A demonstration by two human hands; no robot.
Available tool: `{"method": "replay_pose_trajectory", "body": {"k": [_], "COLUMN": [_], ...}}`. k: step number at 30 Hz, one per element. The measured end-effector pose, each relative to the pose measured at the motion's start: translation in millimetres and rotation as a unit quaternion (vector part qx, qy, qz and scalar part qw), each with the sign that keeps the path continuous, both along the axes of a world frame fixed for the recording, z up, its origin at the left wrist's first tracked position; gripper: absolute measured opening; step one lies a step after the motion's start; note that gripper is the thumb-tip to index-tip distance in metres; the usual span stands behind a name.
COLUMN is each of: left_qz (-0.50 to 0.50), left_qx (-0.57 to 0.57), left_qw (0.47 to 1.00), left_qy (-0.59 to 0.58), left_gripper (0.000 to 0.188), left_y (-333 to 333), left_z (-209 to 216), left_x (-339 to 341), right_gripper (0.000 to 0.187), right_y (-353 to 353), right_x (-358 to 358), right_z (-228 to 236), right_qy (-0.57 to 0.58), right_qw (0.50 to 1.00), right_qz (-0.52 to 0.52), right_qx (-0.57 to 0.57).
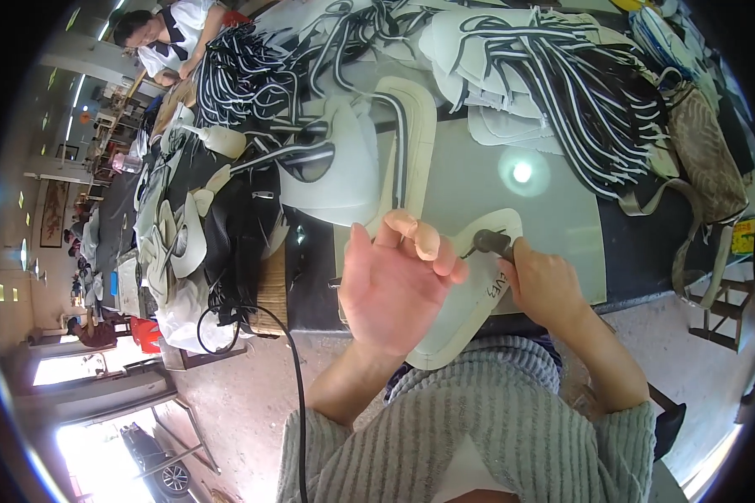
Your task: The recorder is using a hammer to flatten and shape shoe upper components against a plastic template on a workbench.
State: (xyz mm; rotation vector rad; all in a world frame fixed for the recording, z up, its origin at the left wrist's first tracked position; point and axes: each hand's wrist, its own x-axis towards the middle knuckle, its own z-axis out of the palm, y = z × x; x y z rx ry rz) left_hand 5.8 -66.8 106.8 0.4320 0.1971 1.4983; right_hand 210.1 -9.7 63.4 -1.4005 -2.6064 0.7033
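My left hand (398,289) is raised above the table's near edge, palm up. Its fingers are loosely bent and apart, with nothing in them; two fingertips look wrapped in something beige. My right hand (549,285) is closed around a short dark-grey tool (493,241) with a thin tip pointing left; its exact kind is unclear. Below the tool lies a pale curved pattern piece (461,323) with handwriting, reaching over the near edge and partly covered by my left hand. Beyond, a black-and-white striped strip (400,159) rests along a long pale template (419,126).
A translucent sheet (562,226) covers part of the dark table. Bundled striped strips (579,109) and white cut pieces (344,168) lie farther off. At left are a white squeeze bottle (221,141) and a black cable (298,377). Another person (176,38) works at far left.
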Motion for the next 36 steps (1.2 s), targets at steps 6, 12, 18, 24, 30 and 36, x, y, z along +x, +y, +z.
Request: {"method": "replay_pose_trajectory", "body": {"k": [6, 12, 18, 24, 30, 36], "left_qz": [-0.048, -0.230, 0.186, 0.167, 0.055, 0.063], "left_qx": [0.160, 0.260, 0.109, 0.125, 0.036, 0.110], "left_qw": [0.978, 0.899, 0.585, 0.489, 0.582, 0.589], "left_qy": [0.124, 0.265, 0.782, 0.847, 0.810, 0.798], "left_gripper": [0.009, 0.017, 0.037, 0.049, 0.044, 0.039], "left_y": [-14.2, -29.9, -19.2, -8.0, 11.4, 12.1], "left_z": [23.5, 58.2, -38.2, -67.9, -60.8, -70.1], "left_x": [18.1, 13.3, -16.9, -6.6, -13.8, -17.4], "right_gripper": [0.033, 0.034, 0.033, 0.029, 0.027, 0.031], "right_y": [0.2, 0.5, 4.1, 4.7, 4.4, 3.8], "right_x": [-1.2, -0.5, -3.6, -3.7, -5.7, -5.9], "right_z": [0.6, -0.1, 1.2, 7.2, 3.6, 1.7], "right_qy": [0.010, -0.014, -0.016, -0.022, -0.026, -0.055], "right_qw": [1.000, 1.000, 1.000, 1.000, 0.999, 0.998], "right_qz": [-0.002, -0.002, 0.012, 0.012, -0.005, 0.006], "right_qx": [-0.001, -0.013, -0.001, -0.008, -0.041, -0.021]}}
